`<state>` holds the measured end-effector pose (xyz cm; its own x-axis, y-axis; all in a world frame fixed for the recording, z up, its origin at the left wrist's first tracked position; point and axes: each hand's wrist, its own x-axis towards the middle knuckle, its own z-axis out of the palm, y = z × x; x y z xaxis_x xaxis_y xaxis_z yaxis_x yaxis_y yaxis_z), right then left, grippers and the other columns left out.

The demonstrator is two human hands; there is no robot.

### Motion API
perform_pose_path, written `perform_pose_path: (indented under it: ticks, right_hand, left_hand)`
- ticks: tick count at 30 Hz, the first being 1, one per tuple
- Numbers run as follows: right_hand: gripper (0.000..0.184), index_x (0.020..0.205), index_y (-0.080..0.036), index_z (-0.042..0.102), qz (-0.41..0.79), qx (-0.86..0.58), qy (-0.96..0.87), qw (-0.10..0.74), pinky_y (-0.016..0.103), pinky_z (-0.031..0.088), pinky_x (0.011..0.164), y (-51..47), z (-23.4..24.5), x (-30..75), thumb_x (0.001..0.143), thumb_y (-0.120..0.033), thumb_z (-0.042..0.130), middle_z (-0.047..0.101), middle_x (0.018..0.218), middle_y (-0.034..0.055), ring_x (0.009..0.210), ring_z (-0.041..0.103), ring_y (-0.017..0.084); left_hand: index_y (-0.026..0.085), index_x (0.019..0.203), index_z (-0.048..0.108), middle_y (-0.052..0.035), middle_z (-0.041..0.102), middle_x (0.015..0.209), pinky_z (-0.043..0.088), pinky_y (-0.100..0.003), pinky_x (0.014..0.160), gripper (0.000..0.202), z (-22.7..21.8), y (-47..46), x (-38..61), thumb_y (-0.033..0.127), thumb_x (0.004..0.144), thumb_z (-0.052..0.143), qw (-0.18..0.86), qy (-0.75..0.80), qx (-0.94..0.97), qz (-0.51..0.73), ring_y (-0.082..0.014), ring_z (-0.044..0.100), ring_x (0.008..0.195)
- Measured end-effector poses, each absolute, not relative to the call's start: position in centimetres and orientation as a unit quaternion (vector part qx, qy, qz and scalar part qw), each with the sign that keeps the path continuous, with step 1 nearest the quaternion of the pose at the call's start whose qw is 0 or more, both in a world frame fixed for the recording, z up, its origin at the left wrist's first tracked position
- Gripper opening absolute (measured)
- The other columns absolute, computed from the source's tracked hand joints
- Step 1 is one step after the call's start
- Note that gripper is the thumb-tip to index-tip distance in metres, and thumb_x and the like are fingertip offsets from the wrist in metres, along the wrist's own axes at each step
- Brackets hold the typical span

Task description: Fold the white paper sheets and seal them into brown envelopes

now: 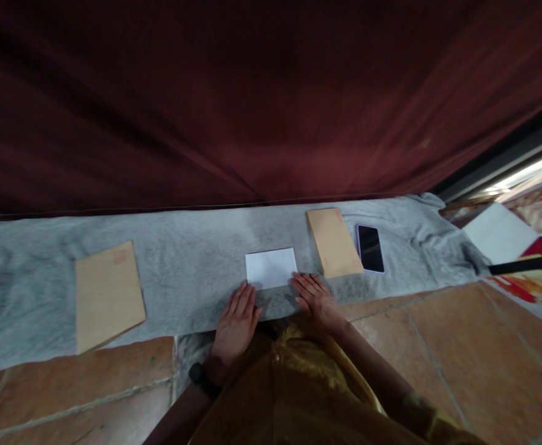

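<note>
A white sheet of paper (271,268), perhaps folded, lies flat on the grey cloth in front of me. My left hand (238,318) rests with its fingers stretched out at the paper's near left corner. At the near right corner my right hand (314,300) lies flat, its fingertips touching or just beside the edge. Neither hand is closed round anything. To the right of the paper is a brown envelope stack (334,242). Another brown envelope (108,296), or a pile of them, lies farther off to the left.
A phone (370,248) with a dark screen lies right of the envelopes. The grey cloth (191,259) runs along a dark red curtain (261,111). Tiled floor (437,346) shows on the near side. White board or paper (500,232) and colourful printed material (537,290) are at far right.
</note>
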<state>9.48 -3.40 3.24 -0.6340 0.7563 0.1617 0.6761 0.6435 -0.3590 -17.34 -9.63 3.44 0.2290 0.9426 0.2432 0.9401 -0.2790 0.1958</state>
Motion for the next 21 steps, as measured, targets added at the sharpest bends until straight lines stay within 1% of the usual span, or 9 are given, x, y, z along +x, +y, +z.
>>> perform_pose_path:
  ticks: [4,8,11,14,21]
  right_hand:
    - [0.045,0.148,-0.019,0.05,0.128,-0.424,-0.882,0.163,0.052,0.035,0.12,-3.1,3.3,8.9,0.104,-0.028,0.044,0.049,0.154,0.0093,0.144,0.043,0.026]
    - [0.044,0.146,-0.017,0.053,0.12,-0.441,-0.873,0.171,0.052,0.035,0.12,-2.2,3.4,7.5,0.104,-0.028,0.044,0.053,0.151,0.0098,0.144,0.043,0.026]
    - [0.044,0.145,-0.016,0.053,0.117,-0.439,-0.874,0.174,0.05,0.035,0.12,-1.3,3.5,6.3,0.104,-0.029,0.044,0.051,0.153,0.0099,0.145,0.041,0.026]
    - [0.046,0.148,-0.017,0.051,0.11,-0.445,-0.874,0.162,0.049,0.033,0.121,-0.7,3.5,5.4,0.105,-0.031,0.043,0.047,0.155,0.0091,0.147,0.039,0.026]
    - [0.047,0.15,-0.019,0.049,0.078,-0.497,-0.854,0.13,0.048,0.031,0.122,0.1,3.2,5.0,0.106,-0.033,0.042,0.041,0.159,0.0077,0.148,0.037,0.027]
  left_hand:
    - [0.008,0.146,0.048,-0.0173,0.047,0.155,0.039,-0.046,0.119,0.051,4.1,-8.0,-16.1,0.032,0.102,0.042,0.023,0.597,0.785,0.162,-0.0289,0.039,0.147]
    - [0.009,0.149,0.045,-0.0191,0.042,0.158,0.038,-0.049,0.119,0.052,4.0,-6.2,-15.2,0.032,0.103,0.038,0.033,0.608,0.776,0.164,-0.0295,0.036,0.149]
    - [0.009,0.148,0.046,-0.0196,0.042,0.158,0.037,-0.05,0.119,0.051,3.5,-5.6,-15.1,0.032,0.103,0.038,0.035,0.61,0.774,0.165,-0.0305,0.036,0.149]
    - [0.008,0.149,0.045,-0.0199,0.041,0.158,0.037,-0.049,0.12,0.053,3.0,-5.6,-15.2,0.033,0.103,0.038,0.033,0.607,0.778,0.157,-0.0305,0.035,0.149]
    - [0.005,0.153,0.038,-0.0202,0.039,0.159,0.033,-0.048,0.122,0.061,2.7,-6.2,-16.1,0.04,0.103,0.038,0.02,0.623,0.768,0.149,-0.0296,0.035,0.149]
